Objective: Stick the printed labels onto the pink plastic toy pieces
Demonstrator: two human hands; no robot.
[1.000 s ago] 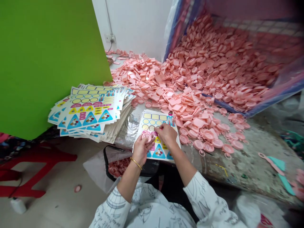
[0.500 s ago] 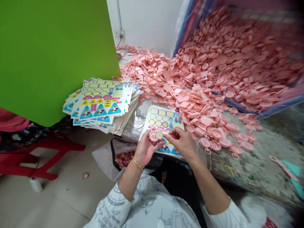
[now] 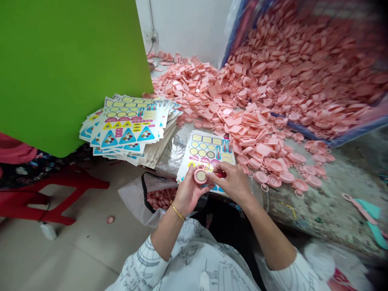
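Holding: left hand [image 3: 188, 194] curled around a round pink plastic piece [image 3: 197, 176], fingers and thumb closed on it, face turned upward.
Right hand: fingers [image 3: 222, 167] pinched almost shut at the piece's edge, a small red object [image 3: 222, 174] partly showing beneath them; cannot tell which of the two it has hold of.
Centre of grip: pale round sticker [image 3: 200, 176] sits in the piece, between both hands; cannot tell whether it lies flat.
Just ahead of grip: sticker sheet [image 3: 206, 151] on crinkled foil [image 3: 177, 147], touching the left edge of a heap of pink pieces [image 3: 257, 137].
Below left of grip: black-rimmed bag [image 3: 160, 198] holding more pink pieces.
Risk, sticker: a crooked or loose seat could leave it off-centre or lifting at the edge.
Risk, piece: it looks small and smooth, so a slack hold could drop it into the heap or onto the floor.
Risk, sheet: a sleeve or wrist dragging across could shift it.
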